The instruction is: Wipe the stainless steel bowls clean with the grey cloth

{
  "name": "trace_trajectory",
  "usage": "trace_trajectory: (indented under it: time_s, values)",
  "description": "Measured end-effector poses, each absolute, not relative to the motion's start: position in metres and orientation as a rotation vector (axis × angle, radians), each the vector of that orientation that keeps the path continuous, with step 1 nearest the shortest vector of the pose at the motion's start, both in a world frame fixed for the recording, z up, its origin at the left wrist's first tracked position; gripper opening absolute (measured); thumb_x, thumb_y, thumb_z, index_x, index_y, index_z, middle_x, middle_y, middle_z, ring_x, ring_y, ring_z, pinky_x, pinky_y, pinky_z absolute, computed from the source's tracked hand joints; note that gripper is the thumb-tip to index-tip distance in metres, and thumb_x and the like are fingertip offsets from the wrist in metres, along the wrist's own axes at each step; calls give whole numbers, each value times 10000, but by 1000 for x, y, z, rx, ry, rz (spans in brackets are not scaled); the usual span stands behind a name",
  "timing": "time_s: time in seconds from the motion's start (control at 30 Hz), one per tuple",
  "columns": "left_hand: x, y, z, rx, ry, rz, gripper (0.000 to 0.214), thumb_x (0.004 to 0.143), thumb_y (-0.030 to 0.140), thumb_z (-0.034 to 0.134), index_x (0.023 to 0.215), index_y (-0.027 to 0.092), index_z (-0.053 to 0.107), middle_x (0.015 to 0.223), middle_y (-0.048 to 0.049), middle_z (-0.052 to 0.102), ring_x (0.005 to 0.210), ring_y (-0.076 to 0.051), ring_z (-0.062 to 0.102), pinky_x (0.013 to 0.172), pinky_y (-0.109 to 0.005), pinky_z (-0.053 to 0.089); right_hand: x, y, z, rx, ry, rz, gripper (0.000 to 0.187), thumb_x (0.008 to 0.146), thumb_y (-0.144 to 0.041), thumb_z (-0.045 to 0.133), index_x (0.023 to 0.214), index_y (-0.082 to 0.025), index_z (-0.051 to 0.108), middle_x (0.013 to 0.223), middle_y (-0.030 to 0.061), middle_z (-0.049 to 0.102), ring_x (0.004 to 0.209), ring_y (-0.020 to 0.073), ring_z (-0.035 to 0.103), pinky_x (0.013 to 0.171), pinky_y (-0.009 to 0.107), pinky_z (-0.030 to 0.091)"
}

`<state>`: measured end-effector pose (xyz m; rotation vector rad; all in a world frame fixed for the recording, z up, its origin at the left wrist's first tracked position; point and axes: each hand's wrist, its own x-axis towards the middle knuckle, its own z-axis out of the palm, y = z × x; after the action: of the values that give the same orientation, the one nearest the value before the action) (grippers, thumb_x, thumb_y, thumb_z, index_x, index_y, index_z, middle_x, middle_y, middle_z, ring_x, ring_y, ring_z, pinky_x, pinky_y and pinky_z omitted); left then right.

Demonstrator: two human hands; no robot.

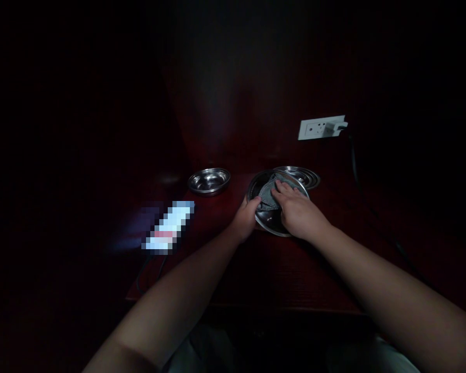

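Note:
Tilted toward me above the dark red table is a round metal dish (274,223). My left hand (245,220) grips its left rim, thumb on the inner side. A grey cloth (270,194) with a patterned edge lies against the inside of the dish. Over that cloth my right hand (301,212) presses down, its fingers stretched and partly covering it. Just behind the dish sits another shiny metal dish or lid (308,178), partly hidden. To the left, an upright metal bowl (208,182) rests apart from both hands.
A lit, blurred-out screen (170,228) lies at the left of the table, with a thin cable below it. On the back wall is a white socket plate (314,128) with a plug (337,127) in it. A dark cord (353,158) hangs at the right. The surroundings are very dark.

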<state>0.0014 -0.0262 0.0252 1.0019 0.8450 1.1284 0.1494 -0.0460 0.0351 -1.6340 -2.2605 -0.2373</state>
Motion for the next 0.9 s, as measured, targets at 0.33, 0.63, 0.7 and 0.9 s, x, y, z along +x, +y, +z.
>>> trace_trajectory:
  time_s: [0.33,0.63,0.7,0.9]
  values:
    - [-3,-23,24,1012,899,1045,487,761,332,516,1236,274,427,948,-41,645,759,-221,627,703,-441,531,158,-47,38,-1761,-2317,-224,455,767,-123,416,1188,-59,579,1394,188,406,1295,297,370,1054,488,286]
    - [-7,-22,25,1082,891,1209,412,775,288,508,1180,218,482,1031,-56,645,935,-224,605,851,-406,486,157,-52,46,-1850,-2340,-175,307,796,-278,440,884,-128,693,985,165,678,963,301,617,874,435,441]
    - [-8,-21,24,1085,894,1262,422,780,298,516,1193,218,481,1075,-59,638,997,-227,589,896,-402,462,154,-55,47,-1825,-2363,-138,284,792,-283,452,851,-144,693,913,154,683,944,299,615,829,420,451]
    - [-9,-12,18,1070,913,1358,467,815,360,505,1257,226,439,1189,-68,593,1091,-229,552,945,-386,429,145,-60,47,-1557,-2499,128,293,824,-248,438,981,-159,669,868,117,678,790,224,628,738,336,457]
